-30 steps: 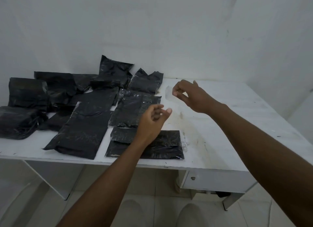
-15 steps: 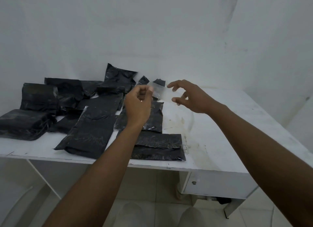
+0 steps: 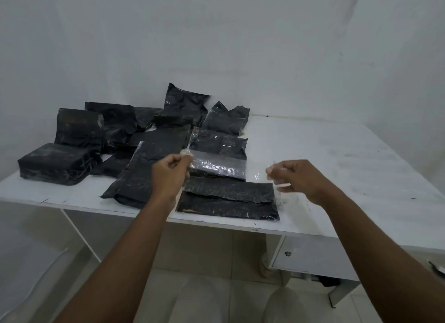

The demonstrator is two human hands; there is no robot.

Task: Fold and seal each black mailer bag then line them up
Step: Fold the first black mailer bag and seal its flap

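1. The left hand (image 3: pixel 168 175) pinched one end of a clear tape strip (image 3: pixel 216 165), the right hand (image 3: pixel 298 178) the other, fingers curled.
2. The folded black bag (image 3: pixel 228 199) lay beneath, near the table's (image 3: pixel 337 159) front edge.
3. The strip was best kept taut and lowered squarely over the flap seam.

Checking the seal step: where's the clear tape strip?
Head view, centre: tape strip stretched between left hand and right hand, above the nearest folded bag.

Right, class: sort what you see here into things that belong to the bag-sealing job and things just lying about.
Job: left hand, right hand, clear tape strip held between them, folded mailer bag, other black bags.
Lying about: drawer front, dark object at right edge.
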